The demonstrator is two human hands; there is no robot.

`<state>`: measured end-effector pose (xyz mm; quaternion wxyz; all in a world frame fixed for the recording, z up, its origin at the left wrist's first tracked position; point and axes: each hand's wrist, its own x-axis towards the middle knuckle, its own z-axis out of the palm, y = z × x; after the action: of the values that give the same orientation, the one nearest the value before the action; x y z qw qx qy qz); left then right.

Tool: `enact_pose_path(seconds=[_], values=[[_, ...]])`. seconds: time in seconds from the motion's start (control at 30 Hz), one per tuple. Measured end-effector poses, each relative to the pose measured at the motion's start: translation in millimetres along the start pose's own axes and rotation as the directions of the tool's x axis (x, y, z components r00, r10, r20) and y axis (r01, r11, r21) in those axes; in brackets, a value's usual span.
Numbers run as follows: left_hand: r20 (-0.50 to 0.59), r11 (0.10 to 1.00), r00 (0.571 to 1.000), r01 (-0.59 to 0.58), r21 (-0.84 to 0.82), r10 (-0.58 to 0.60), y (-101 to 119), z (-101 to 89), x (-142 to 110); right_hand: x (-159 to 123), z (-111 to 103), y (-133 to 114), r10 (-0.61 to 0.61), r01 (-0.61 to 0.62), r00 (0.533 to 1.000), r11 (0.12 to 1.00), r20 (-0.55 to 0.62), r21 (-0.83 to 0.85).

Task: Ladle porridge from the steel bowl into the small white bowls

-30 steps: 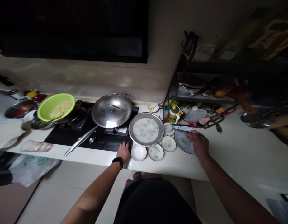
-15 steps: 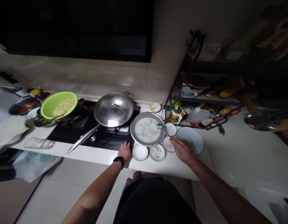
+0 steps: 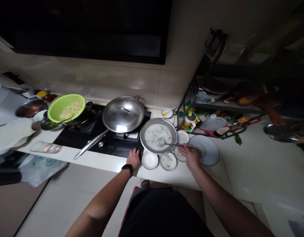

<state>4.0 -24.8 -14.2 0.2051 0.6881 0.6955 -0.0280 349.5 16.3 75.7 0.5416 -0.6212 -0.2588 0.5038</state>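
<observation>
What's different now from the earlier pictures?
The right hand, holding the long-handled metal spoon throughout, moved leftward from the grey patterned plate; the spoon's bowl now sits in the milky liquid of the round metal basin. The left hand stayed at the black stovetop's edge, and the lidded metal pan stayed put.

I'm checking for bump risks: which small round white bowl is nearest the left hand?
The small round white bowl at the left end, beside the left hand; the others sit farther right.
</observation>
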Motion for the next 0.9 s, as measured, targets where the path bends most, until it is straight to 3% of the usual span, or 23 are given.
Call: enact_pose_path(seconds=[0.3, 0.5, 0.67, 0.8, 0.9], values=[[-0.003, 1.0, 1.0, -0.001, 0.012, 0.001, 1.3, -2.5, -1.2, -10.4, -35.5, -25.2, -0.024, 0.029, 0.999, 0.993, -0.044, 0.11], [0.005, 0.999, 1.0, 0.007, 0.036, -0.007, 1.0, -1.5, -0.2, -29.5, -78.5, -51.5, -0.086, 0.094, 0.99, 0.993, -0.108, 0.072], [-0.014, 0.999, 1.0, -0.001, 0.038, 0.001, 0.1, 1.0, 0.5, -43.9, -111.7, -57.3, -0.101, 0.107, 0.979, 0.994, -0.177, 0.028], [-0.016, 0.999, 1.0, 0.001, 0.044, 0.0, -0.2, 1.1, 0.6, -50.3, -122.3, -50.0, -0.08, 0.062, 0.981, 0.993, -0.176, -0.106], [-0.017, 0.999, 1.0, -0.002, 0.042, 0.002, -0.2, 1.3, 0.6, -56.3, -124.8, -42.1, -0.165, 0.124, 0.982, 0.926, -0.088, -0.356]])
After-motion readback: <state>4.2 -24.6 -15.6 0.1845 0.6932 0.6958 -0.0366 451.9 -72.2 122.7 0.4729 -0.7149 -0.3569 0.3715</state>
